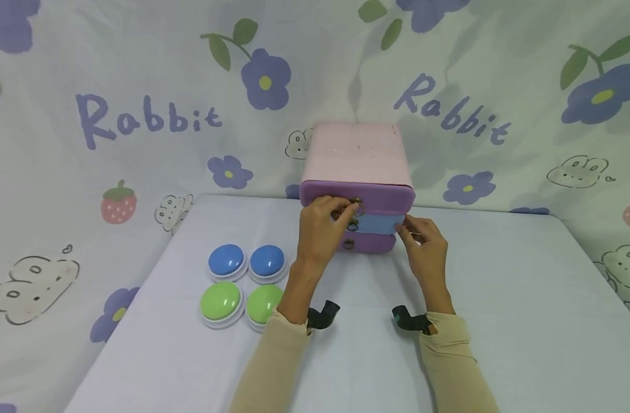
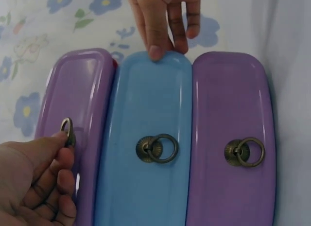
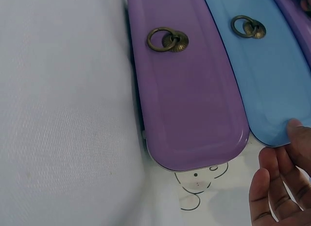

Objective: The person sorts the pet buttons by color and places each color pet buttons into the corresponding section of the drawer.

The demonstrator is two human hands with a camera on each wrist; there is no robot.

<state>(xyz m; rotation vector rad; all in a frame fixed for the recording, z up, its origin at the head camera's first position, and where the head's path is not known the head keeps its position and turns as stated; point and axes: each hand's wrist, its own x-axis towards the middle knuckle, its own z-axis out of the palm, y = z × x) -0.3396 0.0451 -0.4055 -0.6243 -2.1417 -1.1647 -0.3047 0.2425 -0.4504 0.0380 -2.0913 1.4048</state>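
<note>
A small pink chest with three drawers stands against the backdrop. My left hand pinches the brass ring pull of the top purple drawer between thumb and fingers. That drawer juts forward of the two below, a bit of red showing at its edge. At the right end of the blue middle drawer, my right hand grips the edge, thumb on its front and fingers curled behind. The blue drawer's own ring hangs free, as does the one on the bottom purple drawer.
Left of the chest, two blue push buttons sit in a row behind two green ones, all on white bases. My left forearm partly covers the right green one. A printed cloth backdrop rises behind the white table.
</note>
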